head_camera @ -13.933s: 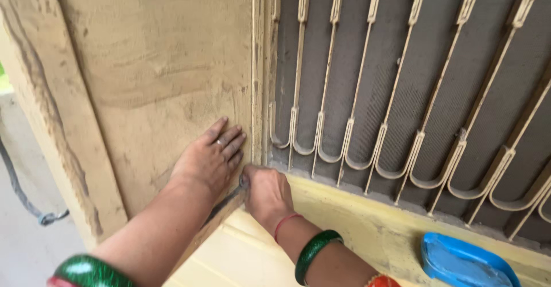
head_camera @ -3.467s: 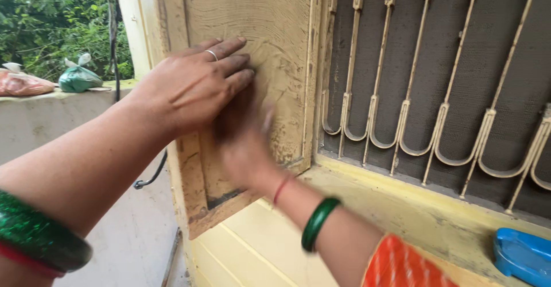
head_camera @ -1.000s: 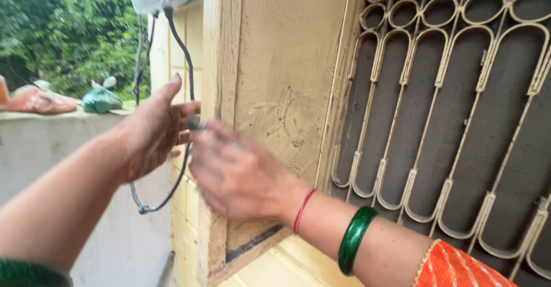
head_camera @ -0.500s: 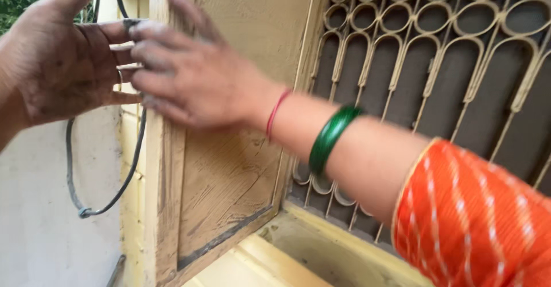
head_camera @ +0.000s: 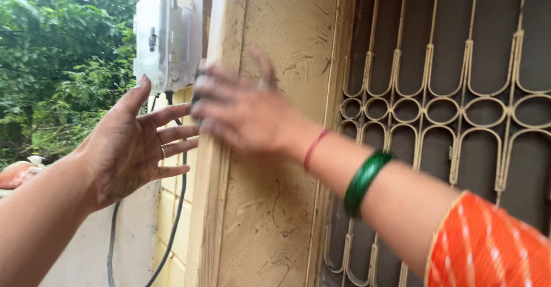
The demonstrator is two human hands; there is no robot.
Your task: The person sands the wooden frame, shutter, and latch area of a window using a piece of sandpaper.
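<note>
Right hand (head_camera: pixel 241 112) is blurred against the dusty wooden shutter (head_camera: pixel 275 149), fingers spread, gripping nothing that I can see, at its outer edge. Left hand (head_camera: pixel 135 149) hangs open-palmed just off that edge, not touching. The shutter runs tall and upright, grey box (head_camera: pixel 163 37) beyond its edge, window grille (head_camera: pixel 447 120) on its far side.

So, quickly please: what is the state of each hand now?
Left hand: open, palm showing, holding nothing.
Right hand: blurred, against the shutter; grip cannot be told.
</note>
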